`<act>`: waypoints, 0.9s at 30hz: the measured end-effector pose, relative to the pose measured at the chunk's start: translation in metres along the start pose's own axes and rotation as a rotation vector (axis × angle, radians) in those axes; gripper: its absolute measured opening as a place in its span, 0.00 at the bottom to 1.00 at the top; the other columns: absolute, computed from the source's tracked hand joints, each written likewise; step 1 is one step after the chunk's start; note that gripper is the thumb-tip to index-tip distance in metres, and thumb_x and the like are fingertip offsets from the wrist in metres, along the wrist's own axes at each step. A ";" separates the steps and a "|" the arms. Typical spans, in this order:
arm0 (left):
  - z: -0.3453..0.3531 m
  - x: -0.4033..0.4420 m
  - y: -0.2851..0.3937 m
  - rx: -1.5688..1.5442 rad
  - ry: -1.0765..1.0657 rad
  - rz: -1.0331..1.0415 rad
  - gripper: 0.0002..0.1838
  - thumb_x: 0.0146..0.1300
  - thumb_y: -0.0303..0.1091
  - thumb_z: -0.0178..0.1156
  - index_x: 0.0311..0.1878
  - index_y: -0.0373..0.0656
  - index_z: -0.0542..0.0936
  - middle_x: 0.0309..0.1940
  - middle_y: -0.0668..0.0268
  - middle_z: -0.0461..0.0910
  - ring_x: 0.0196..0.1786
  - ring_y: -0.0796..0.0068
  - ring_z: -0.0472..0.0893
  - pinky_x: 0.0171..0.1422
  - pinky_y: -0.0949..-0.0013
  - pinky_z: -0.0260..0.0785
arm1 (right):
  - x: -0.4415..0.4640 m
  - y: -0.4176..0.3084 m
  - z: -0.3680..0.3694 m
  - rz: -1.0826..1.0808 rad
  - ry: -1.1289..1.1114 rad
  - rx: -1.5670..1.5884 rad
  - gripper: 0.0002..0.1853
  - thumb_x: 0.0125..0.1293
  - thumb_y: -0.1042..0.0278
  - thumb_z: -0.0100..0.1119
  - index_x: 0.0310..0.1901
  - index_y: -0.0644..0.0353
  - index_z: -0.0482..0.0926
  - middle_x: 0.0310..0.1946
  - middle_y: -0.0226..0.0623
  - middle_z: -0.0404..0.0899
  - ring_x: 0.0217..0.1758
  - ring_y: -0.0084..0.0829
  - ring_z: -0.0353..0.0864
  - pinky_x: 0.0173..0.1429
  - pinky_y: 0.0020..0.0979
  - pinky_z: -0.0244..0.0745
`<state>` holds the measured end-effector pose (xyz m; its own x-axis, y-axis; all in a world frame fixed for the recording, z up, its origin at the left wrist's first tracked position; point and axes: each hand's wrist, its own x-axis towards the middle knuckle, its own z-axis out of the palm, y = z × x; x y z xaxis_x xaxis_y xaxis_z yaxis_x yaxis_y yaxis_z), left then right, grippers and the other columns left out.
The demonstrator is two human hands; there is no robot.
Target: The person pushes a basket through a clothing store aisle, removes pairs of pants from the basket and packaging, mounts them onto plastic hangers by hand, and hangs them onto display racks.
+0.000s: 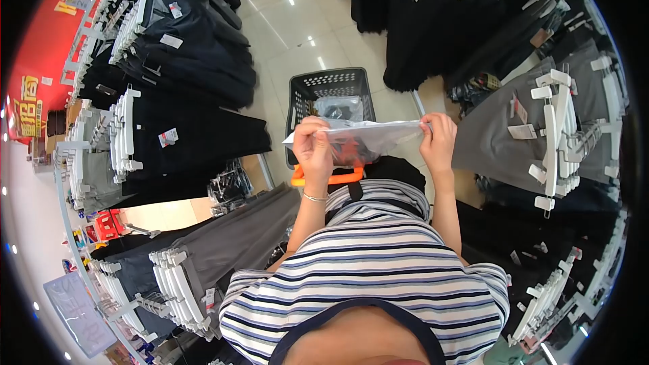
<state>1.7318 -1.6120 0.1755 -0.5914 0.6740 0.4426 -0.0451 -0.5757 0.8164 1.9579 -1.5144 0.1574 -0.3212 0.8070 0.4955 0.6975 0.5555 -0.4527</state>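
Over the basket [369, 101], my left grip [315, 147] and right grip [438, 139] pinch a plastic bag [387, 138] at both ends, likely for tautness.

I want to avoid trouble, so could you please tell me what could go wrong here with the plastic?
The thin plastic might tear if the left hand and right hand pull it too hard. If one grip slips, it could drop towards the basket. The right hand might also brush the grey clothes, which look close.
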 end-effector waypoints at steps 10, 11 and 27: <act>-0.004 0.016 0.014 -0.193 0.063 -0.040 0.09 0.64 0.34 0.54 0.35 0.41 0.67 0.28 0.67 0.65 0.31 0.76 0.64 0.40 0.69 0.62 | 0.004 -0.011 -0.017 -0.077 0.066 0.009 0.12 0.52 0.77 0.58 0.40 0.58 0.75 0.37 0.38 0.74 0.46 0.41 0.72 0.51 0.38 0.63; -0.002 0.015 0.012 -0.197 0.053 -0.045 0.09 0.64 0.34 0.54 0.35 0.41 0.67 0.28 0.67 0.65 0.31 0.76 0.64 0.40 0.69 0.62 | 0.008 -0.025 -0.017 -0.137 0.074 0.044 0.14 0.50 0.78 0.58 0.41 0.58 0.75 0.37 0.38 0.74 0.45 0.42 0.72 0.50 0.38 0.64; -0.009 0.004 0.004 -0.121 0.104 -0.149 0.08 0.64 0.32 0.55 0.36 0.41 0.68 0.32 0.66 0.69 0.35 0.77 0.67 0.43 0.74 0.61 | -0.016 -0.053 -0.014 -0.432 0.070 0.211 0.17 0.41 0.85 0.56 0.37 0.61 0.80 0.36 0.34 0.75 0.37 0.36 0.73 0.42 0.36 0.68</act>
<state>1.7223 -1.6157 0.1773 -0.6503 0.7083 0.2748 -0.2311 -0.5289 0.8166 1.9348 -1.5596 0.1844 -0.5039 0.4820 0.7167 0.3625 0.8712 -0.3311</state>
